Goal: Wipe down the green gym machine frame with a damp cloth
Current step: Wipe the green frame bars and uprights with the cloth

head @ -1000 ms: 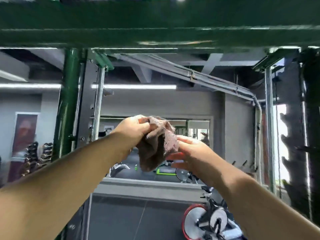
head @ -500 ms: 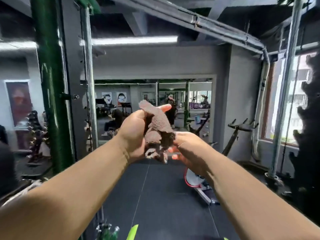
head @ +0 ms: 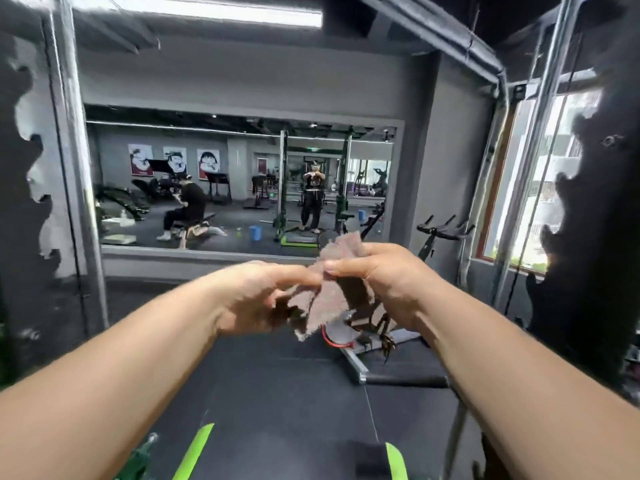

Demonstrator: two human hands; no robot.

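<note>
Cloth (head: 337,289): a brown-grey terry piece, crumpled at the middle and partly spread. The nap was fuzzy and one ragged corner hung loose at the bottom. Blur hid whether it was damp.
Cloth position: it was held in the air in front of the mirror (head: 242,181), below the mirror's lower right corner, and touched no part of the machine.
Left hand (head: 256,299): below the mirror, its fingers were curled and thumb and fingertips pinched the cloth's left edge.
Right hand (head: 384,282): just right of the left one, its thumb and forefinger pinched the cloth's upper edge and the other fingers were folded behind it.
Green uprights (head: 344,188): seen only as a reflection inside the mirror, right of its centre.
Lime-green strips (head: 195,448): well below the mirror, at the bottom edge of view.
Steel rods (head: 69,150): one stood along the mirror's left side and another to its right, before the window (head: 540,188).
Black notched plates (head: 595,202): these stood beyond the rods, well out from both sides of the mirror.
Exercise bike (head: 443,233): right of the mirror, with its flywheel partly hidden behind the cloth.
Floor (head: 294,393): dark matting ran open from under the mirror toward the forearms.
</note>
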